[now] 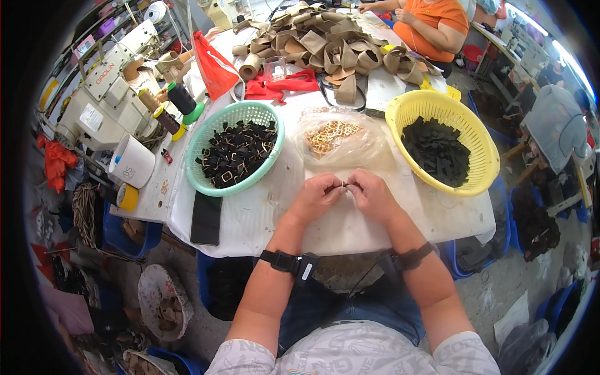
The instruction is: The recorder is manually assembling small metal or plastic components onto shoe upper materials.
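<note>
Both of my hands meet at the front middle of the white-covered table, fingertips pinched together. My left hand (320, 195) and my right hand (371, 192) are closed on a small gold-coloured metal ring (343, 185); a dark bit shows beside it, mostly hidden by the fingers. Just beyond them lies a clear plastic bag (369, 145) of loose gold rings (332, 136). To the left stands a pale green basket (194, 164) of black tabs fitted with gold rings (236, 153). On the right, a yellow basket (487, 150) holds black strips (436, 151).
A black phone (205, 219) lies at the table's front left edge. Thread cones (181, 100), a white bin (132, 161) and a sewing machine (103, 103) stand left. Brown fabric pieces (325, 44) are heaped at the back. A person in orange (437, 25) sits across the table.
</note>
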`<state>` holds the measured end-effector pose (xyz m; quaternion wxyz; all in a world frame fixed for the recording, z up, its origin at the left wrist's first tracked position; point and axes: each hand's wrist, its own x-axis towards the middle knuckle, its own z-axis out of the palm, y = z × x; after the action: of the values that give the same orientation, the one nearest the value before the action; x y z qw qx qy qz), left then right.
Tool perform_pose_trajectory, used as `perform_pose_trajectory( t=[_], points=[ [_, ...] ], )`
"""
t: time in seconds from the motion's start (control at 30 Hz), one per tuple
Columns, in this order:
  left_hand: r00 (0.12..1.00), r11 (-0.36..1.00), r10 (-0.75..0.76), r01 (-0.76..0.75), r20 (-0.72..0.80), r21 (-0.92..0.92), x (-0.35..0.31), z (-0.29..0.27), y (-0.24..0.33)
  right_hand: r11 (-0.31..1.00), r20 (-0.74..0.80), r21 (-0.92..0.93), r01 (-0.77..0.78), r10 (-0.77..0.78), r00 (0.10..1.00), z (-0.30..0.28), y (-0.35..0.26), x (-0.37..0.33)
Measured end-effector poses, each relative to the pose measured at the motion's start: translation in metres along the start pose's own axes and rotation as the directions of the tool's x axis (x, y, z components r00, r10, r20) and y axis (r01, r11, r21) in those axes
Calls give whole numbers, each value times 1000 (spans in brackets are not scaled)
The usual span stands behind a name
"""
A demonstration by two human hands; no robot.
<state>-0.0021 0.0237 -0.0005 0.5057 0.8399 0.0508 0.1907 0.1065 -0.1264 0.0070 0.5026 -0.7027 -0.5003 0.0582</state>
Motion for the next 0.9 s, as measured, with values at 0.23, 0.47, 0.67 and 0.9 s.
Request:
perform_pose_trajectory(
  t=[0.23,0.47,0.67,0.9],
  points=[
    [994,966,-106,110,28,-236,-1,-1,-10,956,42,238,-173,167,985,8,-9,2],
    [998,969,-51,60,43,-239,-2,1,-5,846,98,467,-258,241,966,17,7,3],
    [999,985,-46,44,-7,-166,-3,6,7,790,101,538,-294,286,953,14,9,4],
    [998,982,-61,63,16,-177,-4,7,5,839,12,452,-303,334,942,10,4,1]
  ],
)
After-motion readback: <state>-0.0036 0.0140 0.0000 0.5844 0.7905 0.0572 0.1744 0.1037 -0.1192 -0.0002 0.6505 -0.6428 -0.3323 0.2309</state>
